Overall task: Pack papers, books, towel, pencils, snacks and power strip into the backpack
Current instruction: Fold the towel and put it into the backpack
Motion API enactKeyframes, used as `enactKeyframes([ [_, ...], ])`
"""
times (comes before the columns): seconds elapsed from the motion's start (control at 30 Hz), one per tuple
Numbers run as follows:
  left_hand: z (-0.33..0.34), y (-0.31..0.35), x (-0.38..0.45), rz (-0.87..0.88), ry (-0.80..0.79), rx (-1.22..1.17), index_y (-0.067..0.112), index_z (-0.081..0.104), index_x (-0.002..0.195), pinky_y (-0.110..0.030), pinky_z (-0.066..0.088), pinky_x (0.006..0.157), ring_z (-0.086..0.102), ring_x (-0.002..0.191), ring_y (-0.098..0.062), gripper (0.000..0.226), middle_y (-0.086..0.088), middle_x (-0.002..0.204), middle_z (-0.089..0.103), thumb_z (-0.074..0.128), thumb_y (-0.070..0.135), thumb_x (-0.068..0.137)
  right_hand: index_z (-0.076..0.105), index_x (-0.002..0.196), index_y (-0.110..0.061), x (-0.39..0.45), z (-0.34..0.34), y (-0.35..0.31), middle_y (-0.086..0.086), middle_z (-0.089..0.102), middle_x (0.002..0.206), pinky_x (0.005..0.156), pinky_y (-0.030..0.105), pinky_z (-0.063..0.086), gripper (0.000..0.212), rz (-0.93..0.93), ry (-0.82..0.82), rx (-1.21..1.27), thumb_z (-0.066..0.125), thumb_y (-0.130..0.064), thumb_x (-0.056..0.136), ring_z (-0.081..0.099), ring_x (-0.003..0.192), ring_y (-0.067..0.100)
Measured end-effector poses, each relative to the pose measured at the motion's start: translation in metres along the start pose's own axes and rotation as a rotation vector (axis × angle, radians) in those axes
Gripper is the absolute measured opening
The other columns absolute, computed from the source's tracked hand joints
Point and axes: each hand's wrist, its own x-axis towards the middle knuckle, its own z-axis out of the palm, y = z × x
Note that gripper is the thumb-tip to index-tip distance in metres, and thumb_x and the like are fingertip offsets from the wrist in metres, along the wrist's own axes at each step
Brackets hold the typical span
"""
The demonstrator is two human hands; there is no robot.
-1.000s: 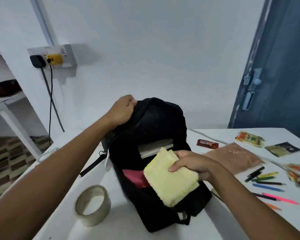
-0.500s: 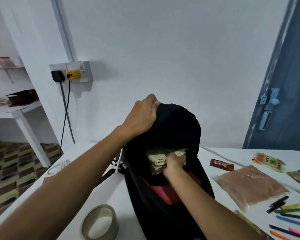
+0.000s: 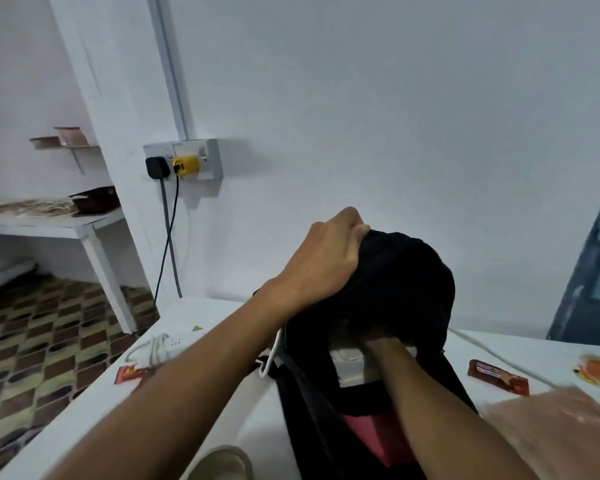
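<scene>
We see the black backpack [image 3: 406, 292] standing near the middle of the white tabletop [image 3: 94, 407]. Our left hand [image 3: 326, 261] has its grip curled tight on the top fabric of the bag. Our right hand [image 3: 378, 336] is deep inside the opening, above the white books [image 3: 350, 363], so we cannot tell its grip. The power strip [image 3: 167, 344] lies at the left, a red snack bar [image 3: 497, 377] at the right.
</scene>
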Motion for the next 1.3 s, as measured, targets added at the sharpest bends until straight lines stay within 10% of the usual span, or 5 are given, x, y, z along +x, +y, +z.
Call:
enactKeyframes([
  [0.47, -0.002, -0.008, 0.001, -0.063, 0.010, 0.010, 0.013, 0.051, 0.084, -0.008, 0.034, 0.060, 0.047, 0.069, -0.003, 0.022, 0.009, 0.072, 0.051, 0.040, 0.024, 0.101, 0.055, 0.117, 0.008, -0.009, 0.012, 0.035, 0.020, 0.059, 0.105, 0.062, 0.024, 0.054, 0.030, -0.233, 0.322, 0.105, 0.041, 0.009, 0.090, 0.059, 0.081, 0.027],
  [0.83, 0.011, -0.036, -0.044, -0.199, -0.067, -0.099, 0.013, 0.052, 0.082, -0.014, 0.033, 0.057, 0.044, 0.061, -0.005, 0.026, 0.005, 0.070, 0.050, 0.041, 0.027, 0.101, 0.070, 0.099, -0.008, -0.105, -0.025, 0.050, 0.011, 0.072, 0.095, 0.070, 0.026, 0.055, 0.022, -0.761, -0.402, -0.002, 0.059, 0.007, 0.086, 0.070, 0.086, 0.024],
  [0.97, 0.031, -0.042, -0.073, -0.254, -0.272, -0.290, 0.012, 0.046, 0.076, -0.016, 0.032, 0.055, 0.036, 0.059, -0.003, 0.028, 0.003, 0.068, 0.041, 0.042, 0.022, 0.101, 0.068, 0.089, -0.006, -0.146, -0.054, 0.044, 0.011, 0.073, 0.079, 0.045, 0.021, 0.044, 0.016, -0.991, -0.145, 0.284, 0.055, 0.003, 0.085, 0.066, 0.057, 0.021],
  [1.13, 0.065, -0.059, -0.110, -0.339, -0.462, -0.457, 0.014, 0.046, 0.075, -0.022, 0.031, 0.056, 0.034, 0.059, -0.005, 0.027, 0.004, 0.067, 0.038, 0.043, 0.021, 0.101, 0.071, 0.093, -0.015, -0.122, -0.054, 0.054, -0.011, 0.069, 0.090, 0.075, 0.009, 0.045, 0.022, -1.097, 0.427, 0.020, 0.058, 0.000, 0.083, 0.062, 0.084, -0.005],
  [1.3, 0.097, -0.079, -0.150, -0.587, -0.537, -0.714, 0.008, 0.051, 0.085, -0.026, 0.033, 0.057, 0.039, 0.063, -0.013, 0.021, -0.008, 0.072, 0.044, 0.045, 0.021, 0.101, 0.067, 0.117, -0.016, -0.072, -0.019, 0.104, -0.001, 0.061, 0.126, 0.109, 0.026, 0.025, 0.036, -0.947, 0.356, -0.431, 0.053, -0.034, 0.089, 0.044, 0.130, 0.015],
])
